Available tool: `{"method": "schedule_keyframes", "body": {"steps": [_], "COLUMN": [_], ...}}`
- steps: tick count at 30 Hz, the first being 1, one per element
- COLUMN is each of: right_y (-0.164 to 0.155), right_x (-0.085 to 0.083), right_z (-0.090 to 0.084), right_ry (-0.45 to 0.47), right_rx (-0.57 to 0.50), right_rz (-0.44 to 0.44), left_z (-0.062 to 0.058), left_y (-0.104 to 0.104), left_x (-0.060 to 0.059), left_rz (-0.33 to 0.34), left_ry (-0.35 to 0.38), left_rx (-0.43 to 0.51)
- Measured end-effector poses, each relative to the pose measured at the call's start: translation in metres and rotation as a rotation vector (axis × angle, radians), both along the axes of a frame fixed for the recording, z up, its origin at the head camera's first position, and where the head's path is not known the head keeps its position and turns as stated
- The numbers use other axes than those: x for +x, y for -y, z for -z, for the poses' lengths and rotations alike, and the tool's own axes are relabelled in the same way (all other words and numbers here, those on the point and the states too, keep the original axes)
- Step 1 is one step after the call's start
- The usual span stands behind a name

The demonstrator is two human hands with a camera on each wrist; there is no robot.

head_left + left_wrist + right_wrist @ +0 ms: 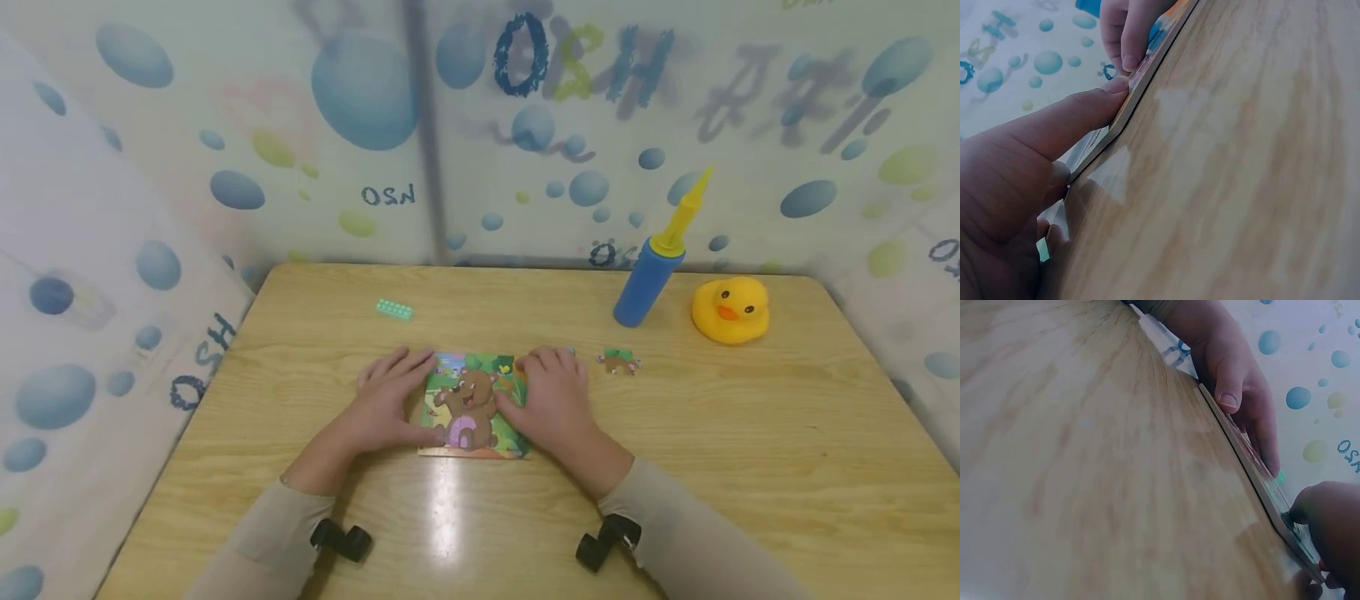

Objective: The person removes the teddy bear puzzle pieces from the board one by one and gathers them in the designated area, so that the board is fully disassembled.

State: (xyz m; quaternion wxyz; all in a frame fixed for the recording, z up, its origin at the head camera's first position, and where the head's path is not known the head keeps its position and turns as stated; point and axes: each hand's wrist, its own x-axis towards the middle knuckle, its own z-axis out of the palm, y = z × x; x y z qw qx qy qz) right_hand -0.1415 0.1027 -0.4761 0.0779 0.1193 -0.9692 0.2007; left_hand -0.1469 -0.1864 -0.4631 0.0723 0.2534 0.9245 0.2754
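Observation:
A bear jigsaw puzzle (471,400) in a thin flat board lies on the table between both hands. My left hand (386,404) holds its left side, the thumb on the lower left of the picture and the fingers by the left edge. On the right side, my right hand (553,398) grips the board, its thumb on the picture and its fingers round the edge. In the left wrist view the board (1119,119) shows edge-on under the left thumb. A loose puzzle piece (619,362) lies right of the right hand; another shows only partly behind the fingers.
A mint toy brick (394,309) lies behind the left hand. Toward the back right stand a blue hand pump (643,283) with a yellow nozzle and a yellow rubber duck (731,312). A patterned curtain (495,167) hangs behind the wooden table (750,467).

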Motion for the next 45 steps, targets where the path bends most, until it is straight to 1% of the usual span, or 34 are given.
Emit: {"method": "schedule_keyframes", "body": {"steps": [5,10,15,24,28,32,39,41,45], "right_y": [0.0016,0.0025,0.0024,0.0023,0.0026,0.0024,0.0001,-0.0005,-0.0005], "right_x": [0.001,0.0006,-0.0006,-0.0008,-0.0016,-0.0021,-0.0026,-0.0029,-0.0027], "right_z": [-0.0011,-0.0011,-0.0013,-0.0021,-0.0008,-0.0006,-0.002,-0.0017,-0.0018], "right_ry": [0.02,0.054,0.09,0.098,0.066,0.001,-0.158,-0.182,-0.201], "right_rx": [-0.007,-0.014,-0.052,-0.081,-0.089,-0.122,-0.259,-0.28,-0.315], "right_rz": [-0.002,0.019,0.045,0.058,0.051,0.025,-0.086,-0.115,-0.159], "left_z": [-0.0002,0.0011,0.002,0.0001,0.0005,0.0012,0.001,0.0009,0.0018], "left_y": [0.0004,0.0005,0.0003,-0.0005,0.0001,0.0008,0.0015,0.0016,0.0016], "left_x": [0.001,0.0015,0.0008,0.0008,0.0005,-0.0007,-0.0013,-0.0012,-0.0014], "left_rz": [-0.001,-0.002,0.0,0.002,0.001,0.002,0.005,0.006,0.005], "left_ry": [0.004,0.002,-0.003,0.002,0.004,0.003,0.0,0.004,0.012], "left_rx": [0.006,0.001,-0.01,-0.009,-0.009,-0.013,-0.009,-0.008,-0.013]}}
